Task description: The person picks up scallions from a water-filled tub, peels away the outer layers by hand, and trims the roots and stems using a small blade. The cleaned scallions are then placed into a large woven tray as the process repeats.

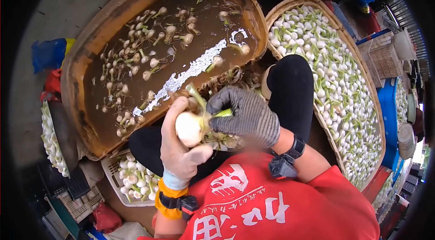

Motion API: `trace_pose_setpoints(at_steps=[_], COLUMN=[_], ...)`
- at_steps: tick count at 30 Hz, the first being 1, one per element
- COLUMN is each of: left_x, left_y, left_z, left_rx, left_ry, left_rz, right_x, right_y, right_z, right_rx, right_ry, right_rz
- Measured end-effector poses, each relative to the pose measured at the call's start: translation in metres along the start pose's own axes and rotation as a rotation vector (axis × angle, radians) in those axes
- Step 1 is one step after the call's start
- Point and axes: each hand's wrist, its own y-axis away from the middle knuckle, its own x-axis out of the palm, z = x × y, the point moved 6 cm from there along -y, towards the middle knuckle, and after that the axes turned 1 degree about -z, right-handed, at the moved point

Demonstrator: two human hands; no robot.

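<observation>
My left hand, in a whitish glove, is wrapped round a peeled-looking white garlic bulb in front of my chest. A green stem rises from the bulb's neck. My right hand, in a dark grey striped glove, is closed at the bulb's neck with thumb and fingers pinched together. A short green piece sticks out by these fingertips, apparently leaf or outer skin. Exactly what the right fingertips grip is partly hidden. Dry brown peelings lie below and behind my hands.
Ahead stands a large tub of brown water with floating unpeeled bulbs. To my right, a long tub is heaped with white bulbs. A white basket of bulbs sits at lower left. More crates stand at far right.
</observation>
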Motion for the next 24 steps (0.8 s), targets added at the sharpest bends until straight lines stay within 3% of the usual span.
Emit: trace_pose_setpoints(at_steps=[1,4,5,8,9,10,13,15,16,18,20,22,23,24], left_x=[-0.002,-0.007,-0.009,-0.012,-0.015,-0.017,-0.010,-0.008,-0.007,0.005,0.019,0.017,0.017,0.011], left_y=[0.001,-0.004,-0.004,-0.003,-0.005,-0.006,-0.004,-0.002,-0.001,0.001,0.005,0.002,0.002,0.001], left_z=[0.002,0.005,0.008,0.010,0.006,0.006,0.012,0.014,0.016,0.015,0.018,0.017,0.014,0.022], left_rx=[-0.046,-0.139,-0.183,-0.170,-0.165,-0.165,-0.297,-0.413,-0.416,-0.354,-0.454,-0.459,-0.626,-0.541], left_ry=[0.019,0.060,0.075,-0.076,-0.124,-0.123,0.051,0.191,0.191,0.401,0.841,1.193,1.166,1.090], left_rz=[-0.032,-0.020,0.020,0.018,0.011,0.011,0.108,0.164,0.164,0.227,0.288,0.251,-0.316,0.011], right_x=[0.003,0.000,0.001,0.005,0.006,0.007,0.009,0.011,0.012,-0.018,-0.063,-0.063,-0.050,-0.038], right_y=[-0.001,-0.004,-0.004,0.005,0.003,0.002,0.001,-0.004,-0.013,-0.045,-0.080,-0.076,-0.066,-0.049], right_z=[0.003,0.012,0.021,0.024,0.019,0.019,0.016,0.029,0.030,0.025,-0.022,-0.047,-0.051,-0.039], right_rx=[-0.010,-0.020,-0.199,-0.313,-0.114,-0.113,-0.120,-0.339,-0.336,-0.187,-0.253,-0.066,-0.089,-0.092], right_ry=[0.193,0.227,0.309,0.494,0.444,0.445,0.530,0.555,0.554,0.255,0.456,0.288,0.140,0.152], right_rz=[0.045,0.025,-0.036,0.097,0.150,0.151,0.180,0.077,0.078,-0.241,-0.497,-0.428,-0.333,-0.298])
